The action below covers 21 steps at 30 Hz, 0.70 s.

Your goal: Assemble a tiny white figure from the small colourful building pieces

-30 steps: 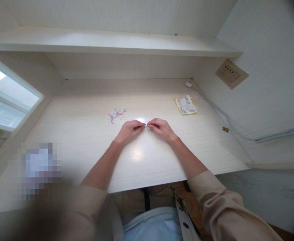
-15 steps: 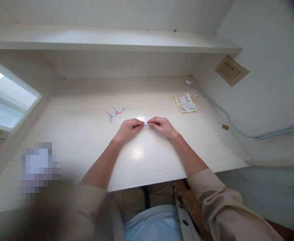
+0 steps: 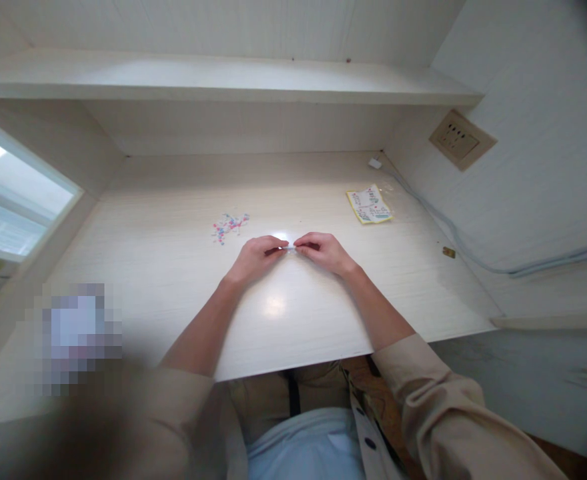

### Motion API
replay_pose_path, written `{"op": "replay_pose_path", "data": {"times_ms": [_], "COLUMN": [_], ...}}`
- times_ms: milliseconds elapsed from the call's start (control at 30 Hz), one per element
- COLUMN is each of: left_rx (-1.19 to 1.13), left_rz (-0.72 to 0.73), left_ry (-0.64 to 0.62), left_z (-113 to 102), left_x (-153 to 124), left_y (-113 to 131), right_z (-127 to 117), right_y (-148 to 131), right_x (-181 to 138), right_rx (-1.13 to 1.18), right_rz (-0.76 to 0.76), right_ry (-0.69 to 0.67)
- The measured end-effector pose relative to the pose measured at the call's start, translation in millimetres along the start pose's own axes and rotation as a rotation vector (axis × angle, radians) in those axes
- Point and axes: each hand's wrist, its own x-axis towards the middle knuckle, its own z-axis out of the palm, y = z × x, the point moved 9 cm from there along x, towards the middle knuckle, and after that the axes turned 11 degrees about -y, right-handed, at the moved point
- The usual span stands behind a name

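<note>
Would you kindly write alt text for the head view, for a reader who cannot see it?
A person's left hand and right hand pinch a tiny pale item between them at a white desk. Pink and blue bits lie beyond the left hand, a yellow-edged card farther right.

tan jacket (image 3: 364,427) worn open, right sleeve (image 3: 441,403) all creased around 4 o'clock, two dark round buttons (image 3: 370,443) near 5, pale blue top (image 3: 303,445) at 6, khaki-ish trousers (image 3: 260,395), dark strip (image 3: 294,395)

The left grip (image 3: 257,257) and right grip (image 3: 324,252) pinch a small pale piece (image 3: 290,248).
</note>
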Motion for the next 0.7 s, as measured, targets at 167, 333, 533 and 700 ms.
{"op": "replay_pose_path", "data": {"times_ms": [167, 333, 533, 700], "left_rx": [-0.001, -0.003, 0.007, 0.028], "left_rz": [0.001, 0.016, 0.036, 0.044], "left_ry": [0.005, 0.001, 0.001, -0.006], "left_z": [0.3, 0.3, 0.3, 0.9], "left_x": [-0.7, 0.0, 0.2, 0.7], "left_y": [-0.3, 1.2, 2.5, 2.5], "right_z": [0.1, 0.0, -0.1, -1.4], "right_y": [-0.2, -0.8, -3.5, -4.7], "right_x": [-0.3, -0.8, -1.4, -1.2], "right_rx": [0.004, 0.017, 0.033, 0.002], "right_rz": [0.011, 0.028, 0.038, 0.037], "right_ry": [0.001, 0.002, 0.006, 0.008]}}
